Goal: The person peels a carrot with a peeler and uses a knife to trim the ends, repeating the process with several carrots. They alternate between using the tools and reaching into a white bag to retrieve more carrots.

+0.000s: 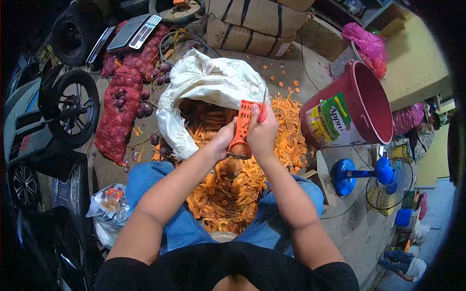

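the left hand (pixel 225 138) grasps an orange perforated tool (pixel 244 121), the right hand (pixel 263 133) a red-handled blade (pixel 262 114), above the near edge of a white sack (pixel 213 77). brownish-orange peelings (pixel 208 119) lie inside; past its left edge, a red mesh bag (pixel 115 123) holds purple onions (pixel 119 99).

A black, short-sleeved T-shirt (pixel 194 264) with a rounded neckline (pixel 235 272) is worn with blue denim jeans (pixel 179 233), the left hand (pixel 224 138) and right hand (pixel 263 135) bare.
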A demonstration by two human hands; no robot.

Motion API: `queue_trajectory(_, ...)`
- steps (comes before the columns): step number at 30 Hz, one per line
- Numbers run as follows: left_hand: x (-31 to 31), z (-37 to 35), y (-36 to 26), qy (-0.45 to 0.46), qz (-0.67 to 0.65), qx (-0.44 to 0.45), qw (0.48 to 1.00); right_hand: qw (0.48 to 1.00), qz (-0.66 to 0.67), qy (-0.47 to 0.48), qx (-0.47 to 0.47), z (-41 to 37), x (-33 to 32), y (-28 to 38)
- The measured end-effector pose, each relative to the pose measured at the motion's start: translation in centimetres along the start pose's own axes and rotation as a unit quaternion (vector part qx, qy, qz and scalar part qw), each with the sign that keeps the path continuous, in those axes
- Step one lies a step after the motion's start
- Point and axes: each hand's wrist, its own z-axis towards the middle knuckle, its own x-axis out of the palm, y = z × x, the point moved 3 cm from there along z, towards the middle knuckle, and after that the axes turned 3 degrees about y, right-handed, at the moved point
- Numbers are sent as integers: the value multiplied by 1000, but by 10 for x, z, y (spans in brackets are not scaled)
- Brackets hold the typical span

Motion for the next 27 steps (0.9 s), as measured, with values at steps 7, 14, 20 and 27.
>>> queue_trajectory(7,15,-18,15,66,114,-90,987,972,-120,-130,153,49,-48,-67)
queue_trajectory(14,6,-21,-4,97,-2,-85,992,971,15,-138,194,44,-52,-41)
queue_trajectory(20,-11,2,-7,112,-115,-30,987,990,111,-14,84,3,-3,-10)
queue_trajectory(27,-3,-9,1,86,78,-97,989,994,-37,-79,68,23,-19,-46)
